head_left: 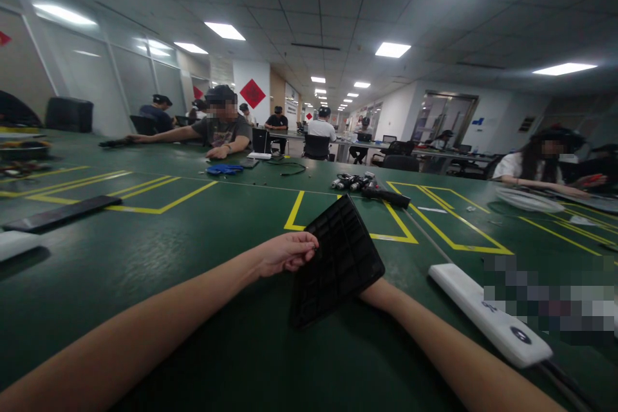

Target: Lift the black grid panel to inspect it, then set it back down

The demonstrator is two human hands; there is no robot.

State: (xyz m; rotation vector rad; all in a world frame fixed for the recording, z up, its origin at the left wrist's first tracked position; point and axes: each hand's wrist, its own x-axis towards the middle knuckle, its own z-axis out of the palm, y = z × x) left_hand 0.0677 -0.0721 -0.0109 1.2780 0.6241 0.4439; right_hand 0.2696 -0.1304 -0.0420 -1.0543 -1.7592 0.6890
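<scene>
Left hand (290, 252) has its fingertips pinched on a dark bit (316, 248), too small to make out, at the near face of the black tray (340, 251). That tray tilts steeply above the green worktop (159, 251); the right hand (375, 291) is behind it, fingers hidden, so I can't tell their grip. A white power strip (490, 315) lies to the right.

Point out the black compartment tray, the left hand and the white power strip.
Black compartment tray (341, 256): head view, middle of its divided face.
Left hand (286, 252): head view, middle of the hand, behind the fingertips.
White power strip (496, 320): head view, middle of its top face.
</scene>
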